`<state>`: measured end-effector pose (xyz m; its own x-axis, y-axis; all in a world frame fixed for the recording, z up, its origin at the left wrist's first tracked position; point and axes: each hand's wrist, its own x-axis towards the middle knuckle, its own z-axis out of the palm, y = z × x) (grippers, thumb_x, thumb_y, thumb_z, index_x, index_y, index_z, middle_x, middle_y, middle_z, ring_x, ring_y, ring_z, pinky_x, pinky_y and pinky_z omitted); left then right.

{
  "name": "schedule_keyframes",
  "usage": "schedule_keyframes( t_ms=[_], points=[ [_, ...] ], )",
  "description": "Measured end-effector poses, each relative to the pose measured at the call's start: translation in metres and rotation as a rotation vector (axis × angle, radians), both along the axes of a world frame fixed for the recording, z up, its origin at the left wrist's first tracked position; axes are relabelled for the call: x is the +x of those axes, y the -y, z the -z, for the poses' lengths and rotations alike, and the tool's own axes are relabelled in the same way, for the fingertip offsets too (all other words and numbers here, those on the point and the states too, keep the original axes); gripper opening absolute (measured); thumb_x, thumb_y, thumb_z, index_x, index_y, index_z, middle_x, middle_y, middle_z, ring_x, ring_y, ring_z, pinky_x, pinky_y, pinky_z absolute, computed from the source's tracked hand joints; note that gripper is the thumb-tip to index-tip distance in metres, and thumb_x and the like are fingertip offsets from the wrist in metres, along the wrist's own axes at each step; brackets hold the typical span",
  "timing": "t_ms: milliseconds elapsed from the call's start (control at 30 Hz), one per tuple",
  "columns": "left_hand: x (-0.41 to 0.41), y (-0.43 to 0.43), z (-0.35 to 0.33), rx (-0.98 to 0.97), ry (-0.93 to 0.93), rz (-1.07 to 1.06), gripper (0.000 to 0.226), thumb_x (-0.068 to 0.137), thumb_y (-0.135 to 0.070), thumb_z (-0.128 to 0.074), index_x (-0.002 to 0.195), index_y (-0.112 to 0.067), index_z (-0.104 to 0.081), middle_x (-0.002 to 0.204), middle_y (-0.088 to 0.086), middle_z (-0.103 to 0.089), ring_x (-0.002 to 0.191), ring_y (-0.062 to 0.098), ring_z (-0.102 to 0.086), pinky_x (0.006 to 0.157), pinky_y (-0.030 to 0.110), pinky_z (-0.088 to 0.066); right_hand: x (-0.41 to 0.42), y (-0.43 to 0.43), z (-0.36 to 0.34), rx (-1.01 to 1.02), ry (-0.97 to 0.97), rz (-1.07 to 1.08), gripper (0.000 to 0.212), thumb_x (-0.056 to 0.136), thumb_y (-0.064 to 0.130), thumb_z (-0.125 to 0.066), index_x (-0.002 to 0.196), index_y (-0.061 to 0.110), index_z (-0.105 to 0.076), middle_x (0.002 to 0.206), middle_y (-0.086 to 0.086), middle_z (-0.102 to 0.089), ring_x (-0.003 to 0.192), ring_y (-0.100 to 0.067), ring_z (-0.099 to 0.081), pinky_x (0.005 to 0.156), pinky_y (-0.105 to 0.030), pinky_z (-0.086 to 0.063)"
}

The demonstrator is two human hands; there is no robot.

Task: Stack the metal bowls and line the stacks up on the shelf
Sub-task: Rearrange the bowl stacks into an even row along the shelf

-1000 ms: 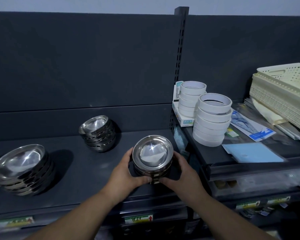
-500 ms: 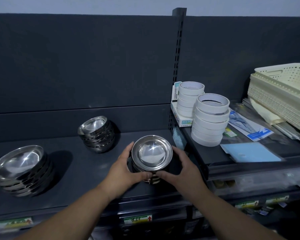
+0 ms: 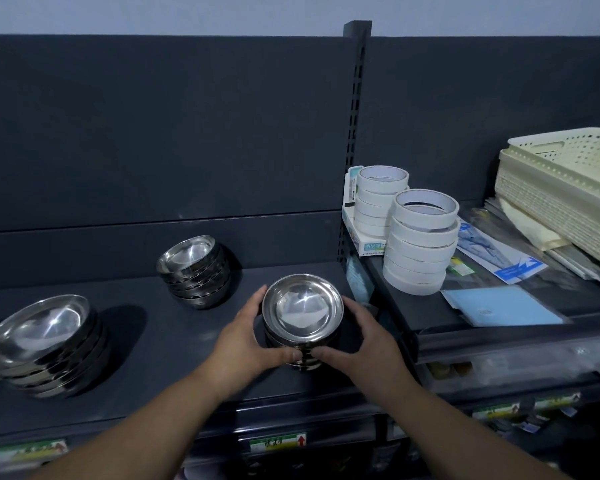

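A stack of small metal bowls stands on the dark shelf near its right end. My left hand wraps its left side and my right hand wraps its right side, thumbs meeting at the front base. A second small bowl stack sits further back and to the left, close to the back panel. A stack of larger bowls rests at the far left of the shelf.
A slotted upright post divides the shelves. On the neighbouring right shelf stand two piles of white tape rolls, a blue packet, flat packaged goods and cream plastic baskets. Price labels line the shelf front.
Both hands have slid the held bowl stack slightly back on the shelf. The other two stacks have not moved.
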<state>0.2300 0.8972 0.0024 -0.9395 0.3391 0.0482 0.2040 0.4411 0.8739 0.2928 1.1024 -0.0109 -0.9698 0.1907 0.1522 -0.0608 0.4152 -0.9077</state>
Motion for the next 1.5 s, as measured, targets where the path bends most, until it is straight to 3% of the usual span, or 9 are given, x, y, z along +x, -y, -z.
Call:
schedule_keyframes(
  t_ms=[333,467,567,667,833,1000,1133,1367,1500],
  points=[
    [0.004,-0.005,0.003,0.035,0.025,-0.039,0.114,0.058,-0.026,-0.091,0.149,-0.029,-0.023,0.135,-0.017,-0.047,0.126,-0.001,-0.039,0.102,0.016,-0.029,-0.002,-0.002,-0.001,0.027,-0.019,0.003,0.088,0.062,0.031,-0.089,0.138,0.037,-0.045,0.129,0.030,-0.051,0.120,0.023,-0.040,0.092,0.007,-0.027],
    [0.004,-0.005,0.001,0.053,0.033,-0.038,0.113,0.059,-0.032,-0.090,0.149,-0.031,-0.022,0.133,-0.020,-0.043,0.126,-0.001,-0.036,0.104,0.017,-0.028,-0.001,-0.001,0.000,0.052,-0.001,-0.005,0.093,0.062,0.031,-0.089,0.142,0.036,-0.041,0.136,0.024,-0.050,0.127,0.012,-0.041,0.103,-0.005,-0.029],
    [0.004,-0.005,-0.003,0.069,0.038,-0.030,0.111,0.061,-0.031,-0.088,0.149,-0.032,-0.022,0.130,-0.019,-0.042,0.123,-0.002,-0.035,0.102,0.017,-0.028,0.001,-0.002,0.001,0.052,0.002,-0.003,0.090,0.063,0.029,-0.089,0.139,0.038,-0.042,0.127,0.034,-0.048,0.120,0.021,-0.040,0.099,0.000,-0.028],
    [0.003,-0.004,-0.004,0.071,0.043,-0.016,0.111,0.061,-0.033,-0.088,0.150,-0.032,-0.022,0.136,-0.017,-0.042,0.125,-0.002,-0.035,0.104,0.018,-0.028,0.001,-0.003,0.000,0.060,0.009,-0.002,0.091,0.063,0.028,-0.089,0.137,0.044,-0.038,0.120,0.042,-0.043,0.117,0.021,-0.040,0.092,0.005,-0.026],
    [-0.001,-0.002,-0.003,0.054,0.033,0.004,0.111,0.060,-0.040,-0.087,0.149,-0.032,-0.022,0.147,-0.012,-0.038,0.128,0.001,-0.035,0.109,0.022,-0.030,0.002,-0.002,0.000,0.071,0.011,0.001,0.094,0.063,0.030,-0.090,0.141,0.037,-0.038,0.131,0.028,-0.047,0.124,0.011,-0.040,0.098,-0.002,-0.027],
    [-0.002,0.000,0.004,0.110,0.075,0.019,0.127,0.053,-0.042,-0.089,0.152,-0.030,-0.011,0.146,-0.016,-0.035,0.134,0.001,-0.034,0.110,0.021,-0.028,0.003,-0.005,0.004,0.090,0.034,-0.007,0.094,0.063,0.027,-0.090,0.135,0.047,-0.033,0.126,0.038,-0.042,0.114,0.025,-0.039,0.089,0.008,-0.025],
    [0.012,0.003,0.020,0.167,0.129,0.007,0.145,0.035,-0.066,-0.086,0.152,-0.029,-0.010,0.152,-0.012,-0.034,0.137,0.001,-0.034,0.116,0.029,-0.028,0.006,-0.006,0.011,0.109,0.114,-0.017,0.103,0.064,0.029,-0.089,0.147,0.032,-0.029,0.134,0.021,-0.041,0.122,0.006,-0.036,0.096,-0.007,-0.027],
    [0.017,-0.006,0.031,0.272,0.115,-0.007,0.101,0.059,-0.042,-0.084,0.145,-0.029,-0.033,0.133,-0.011,-0.058,0.126,0.005,-0.052,0.113,0.042,-0.036,0.005,0.001,0.020,0.024,0.102,-0.029,0.083,0.068,0.027,-0.087,0.132,0.045,-0.038,0.117,0.031,-0.054,0.110,0.022,-0.046,0.090,0.002,-0.033],
    [0.018,-0.006,0.033,0.301,0.114,-0.028,0.099,0.062,-0.033,-0.085,0.145,-0.031,-0.032,0.134,-0.010,-0.058,0.126,0.003,-0.051,0.112,0.041,-0.037,0.005,0.006,0.025,0.024,0.072,0.020,0.079,0.069,0.027,-0.086,0.135,0.039,-0.044,0.120,0.022,-0.060,0.115,0.008,-0.052,0.101,-0.017,-0.040]
  ],
)
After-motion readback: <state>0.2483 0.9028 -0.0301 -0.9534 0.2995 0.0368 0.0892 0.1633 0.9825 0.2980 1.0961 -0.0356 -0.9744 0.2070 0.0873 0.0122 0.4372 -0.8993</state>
